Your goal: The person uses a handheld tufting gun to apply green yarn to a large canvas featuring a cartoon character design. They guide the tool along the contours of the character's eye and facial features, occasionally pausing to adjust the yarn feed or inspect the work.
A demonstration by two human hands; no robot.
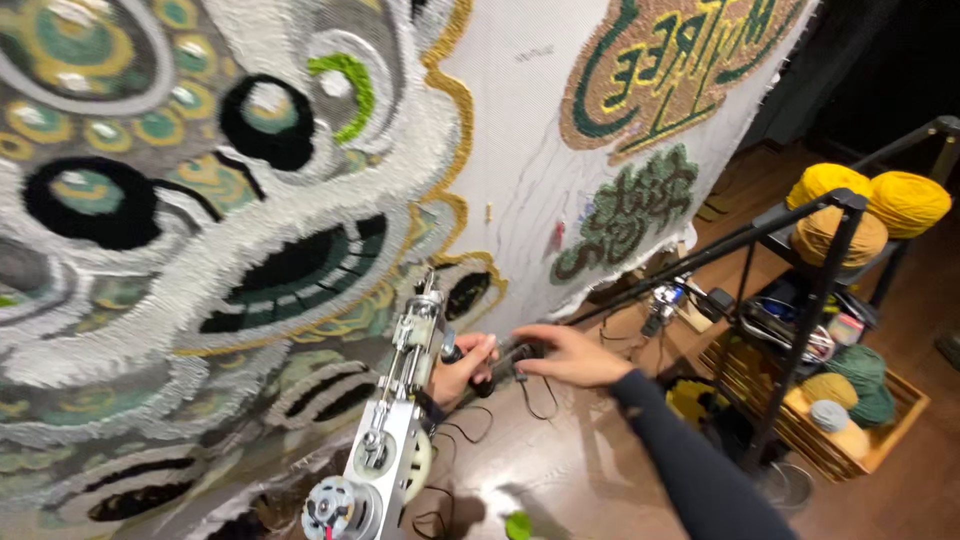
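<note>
Tufted cloth: where the view begins at the left, a stretched cloth (200, 200) is seen hanging upright, covered in grey, black, teal and gold pile; bare white backing is left toward its right edge.
Tufting gun: a metal tufting gun (395, 410) is held tilted, its tip set against the lower part of the cloth and its motor end nearest the camera.
Left hand: the left hand (462, 365) is closed around the gun's black handle, just right of the gun's frame.
Right hand: the right hand (575, 355), in a dark sleeve, is laid with curled fingers over a dark grip beside the left hand; whether it is fully clasped cannot be told.
Rack: a black metal rack (815, 290) is stood on the wooden floor at the right, with yellow yarn balls (865, 205) on top and green ones in a wooden crate (880, 440) below.
</note>
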